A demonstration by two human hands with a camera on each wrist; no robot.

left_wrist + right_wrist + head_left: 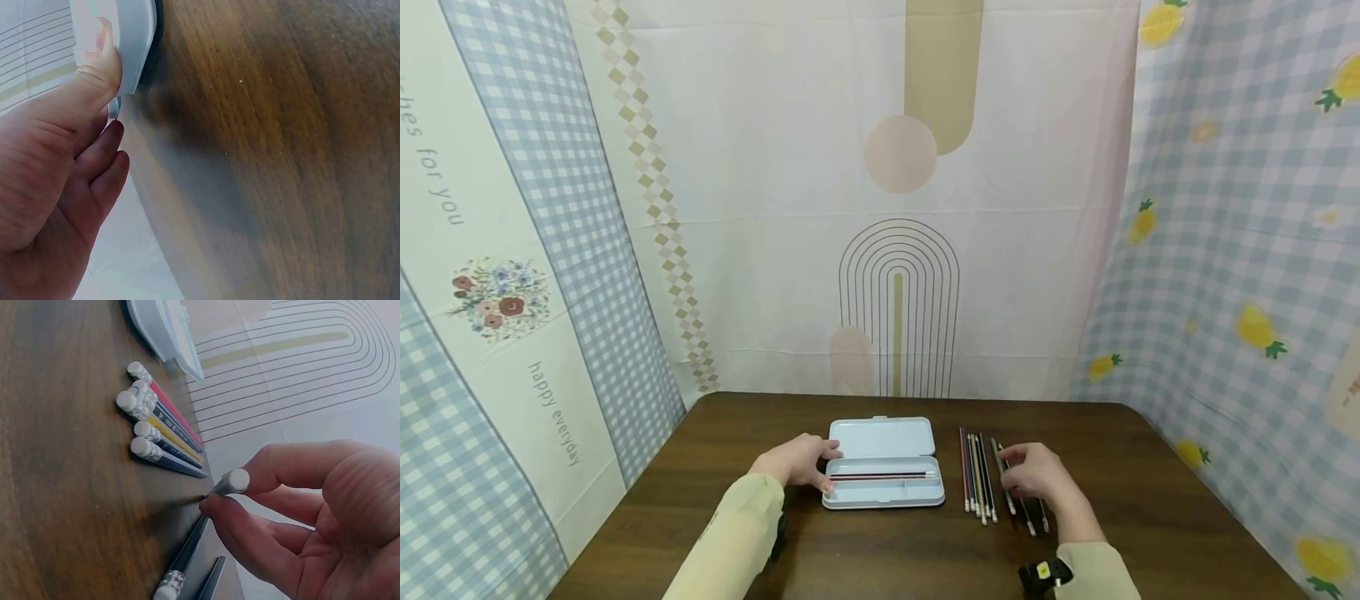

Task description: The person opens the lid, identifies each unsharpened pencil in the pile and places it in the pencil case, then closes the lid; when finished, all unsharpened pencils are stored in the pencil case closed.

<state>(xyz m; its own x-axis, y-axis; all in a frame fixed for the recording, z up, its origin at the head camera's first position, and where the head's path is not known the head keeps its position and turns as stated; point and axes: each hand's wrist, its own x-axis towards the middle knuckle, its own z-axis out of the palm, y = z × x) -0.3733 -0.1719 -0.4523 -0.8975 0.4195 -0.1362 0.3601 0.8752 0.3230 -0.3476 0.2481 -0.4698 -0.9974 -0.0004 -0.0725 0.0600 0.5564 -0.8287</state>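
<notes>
An open light-blue pencil case (880, 503) lies on the table, its lid (882, 438) folded back. Two dark pencils (880, 477) are in its tray. My left hand (796, 461) holds the case by its left end; in the left wrist view the thumb (100, 65) lies over the rim, with the other fingers bent outside. To the case's right, my right hand (1036, 473) pinches a pencil with a white eraser (236, 480) between thumb and fingertips, raised off the table in the right wrist view. Its far end is hidden.
Several eraser-tipped pencils (976, 475) lie side by side between the case and my right hand. More dark pencils (182, 562) lie below that hand. The brown wooden table (880, 558) ends at a patterned cloth backdrop (775, 250).
</notes>
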